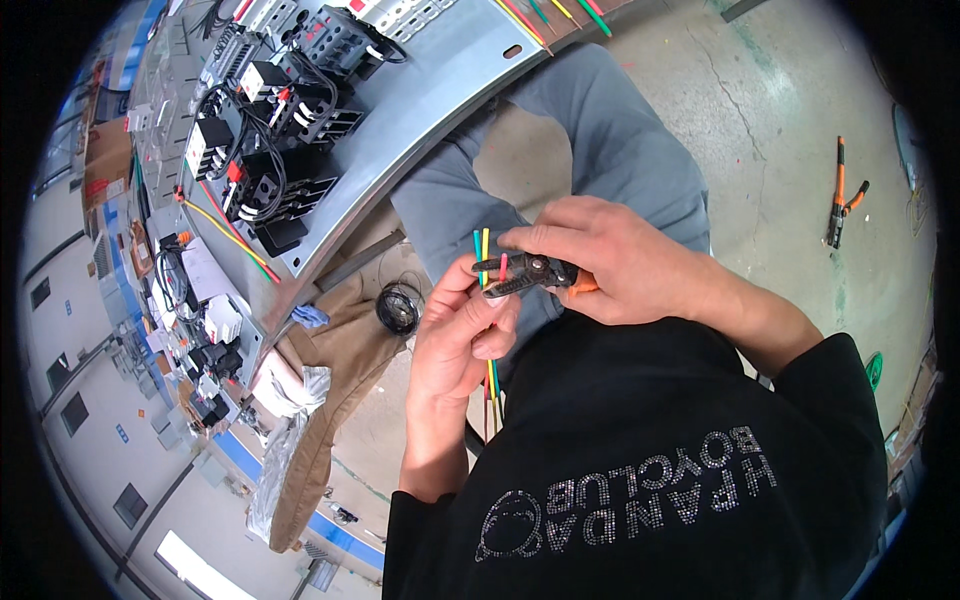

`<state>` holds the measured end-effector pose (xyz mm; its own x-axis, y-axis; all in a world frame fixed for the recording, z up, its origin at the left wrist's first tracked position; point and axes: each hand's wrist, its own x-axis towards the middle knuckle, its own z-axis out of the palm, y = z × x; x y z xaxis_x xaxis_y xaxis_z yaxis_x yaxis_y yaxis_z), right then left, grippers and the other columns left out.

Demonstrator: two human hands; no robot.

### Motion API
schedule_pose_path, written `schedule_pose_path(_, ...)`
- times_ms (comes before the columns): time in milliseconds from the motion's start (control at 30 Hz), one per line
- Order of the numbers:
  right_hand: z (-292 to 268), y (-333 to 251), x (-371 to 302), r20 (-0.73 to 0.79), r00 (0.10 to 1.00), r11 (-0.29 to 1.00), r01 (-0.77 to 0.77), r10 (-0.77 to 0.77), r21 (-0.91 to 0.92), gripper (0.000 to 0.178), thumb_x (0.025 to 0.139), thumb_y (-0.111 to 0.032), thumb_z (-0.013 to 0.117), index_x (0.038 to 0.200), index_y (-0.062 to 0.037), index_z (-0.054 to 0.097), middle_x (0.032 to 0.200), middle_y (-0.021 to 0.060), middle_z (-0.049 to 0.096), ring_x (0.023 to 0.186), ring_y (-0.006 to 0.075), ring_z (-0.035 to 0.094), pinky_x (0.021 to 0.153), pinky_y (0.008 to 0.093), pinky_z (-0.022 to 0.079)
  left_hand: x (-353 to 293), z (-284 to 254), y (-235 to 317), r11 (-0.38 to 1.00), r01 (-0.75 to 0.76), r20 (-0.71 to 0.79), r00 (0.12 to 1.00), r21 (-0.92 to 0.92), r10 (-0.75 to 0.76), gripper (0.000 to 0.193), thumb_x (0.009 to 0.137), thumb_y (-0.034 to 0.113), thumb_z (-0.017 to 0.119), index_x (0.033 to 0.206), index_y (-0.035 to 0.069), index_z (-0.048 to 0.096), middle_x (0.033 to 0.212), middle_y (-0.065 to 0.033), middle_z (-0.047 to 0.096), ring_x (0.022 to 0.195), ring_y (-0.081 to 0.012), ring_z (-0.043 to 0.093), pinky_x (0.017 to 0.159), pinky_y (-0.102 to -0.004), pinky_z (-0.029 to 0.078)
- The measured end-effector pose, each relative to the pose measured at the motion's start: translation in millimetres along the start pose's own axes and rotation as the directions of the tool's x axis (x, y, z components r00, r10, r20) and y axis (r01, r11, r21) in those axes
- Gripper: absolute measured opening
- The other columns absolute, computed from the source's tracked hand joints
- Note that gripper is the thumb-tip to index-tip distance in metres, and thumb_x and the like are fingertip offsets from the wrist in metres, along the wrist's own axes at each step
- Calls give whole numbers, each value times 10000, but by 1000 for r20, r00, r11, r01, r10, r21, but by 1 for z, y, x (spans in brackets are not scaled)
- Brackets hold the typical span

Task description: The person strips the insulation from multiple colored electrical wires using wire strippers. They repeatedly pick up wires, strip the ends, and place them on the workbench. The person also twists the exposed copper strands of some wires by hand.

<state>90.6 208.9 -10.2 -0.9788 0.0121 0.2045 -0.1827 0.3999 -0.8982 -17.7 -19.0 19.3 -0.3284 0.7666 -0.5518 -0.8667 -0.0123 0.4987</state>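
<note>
I see a grey metal mounting panel (pixel 440 90) bearing black contactors (pixel 290 110). Right of the panel spreads cracked concrete floor (pixel 770 130), where orange-handled pliers (pixel 838 195) lie. Below the panel, a tan cloth (pixel 330 380) and a black wire coil (pixel 398 308) rest.

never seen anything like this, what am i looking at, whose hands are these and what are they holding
This is a single fisheye view from a camera worn on a person's head, looking down, so straight edges bend. No machine here: the two bare hands are the wearer's own. The left hand holds a bundle of coloured wires, green, yellow and red. The right hand grips a wire stripper with orange handles, its jaws at the red wire. Ahead lies a grey metal panel carrying black electrical blocks already wired. Another orange-handled tool lies on the concrete floor.
</note>
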Motion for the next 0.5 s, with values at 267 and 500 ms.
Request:
schedule_pose_path(267, -1, -1, -1, 64, 996, 997, -69, 68, 15, 515, 802, -58, 724, 1311, -91, 658, 917, 137, 622, 923, 396, 662, 797, 506, 532, 1, 3, 0, 998, 15, -71, 997, 68, -10, 223, 1076, 78, 637, 1299, 94, 639, 814, -72, 604, 531, -57, 366, 463, -207, 288)
schedule_pose_path(500, -1, -1, 0, 99, 990, 992, -103, 97, 66, 498, 811, -59, 716, 1304, -94, 657, 889, 144, 632, 895, 401, 676, 783, 510, 537, 1, 1, 0, 996, 25, -72, 997, 88, -19, 223, 1081, 90, 639, 1303, 109, 644, 834, -75, 614, 530, -57, 366, 467, -205, 291)
